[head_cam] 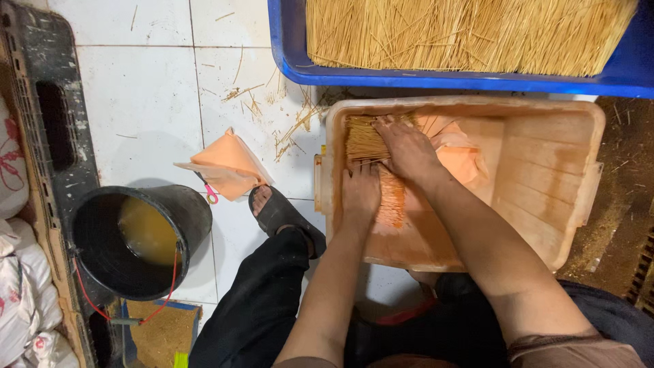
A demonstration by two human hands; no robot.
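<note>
Your left hand and right hand lay flat and open on a row of thin sticks, pale straw at one end, orange-dusted at the other, inside the orange tub. A folded orange packet sat on the tiles beside it, and white sacks with red marks lined the left edge.

The rectangular tub of pale plastic is dusted all over with matt orange powder, streaked where it has been rubbed. In it lies a bundle of thin, straw-coloured wooden sticks, dry and matt, partly coated in the same orange powder. The long blue plastic crate looks smooth and slightly glossy. The round black plastic bucket is dull and scuffed. The white floor tiles have a faint sheen.
</note>
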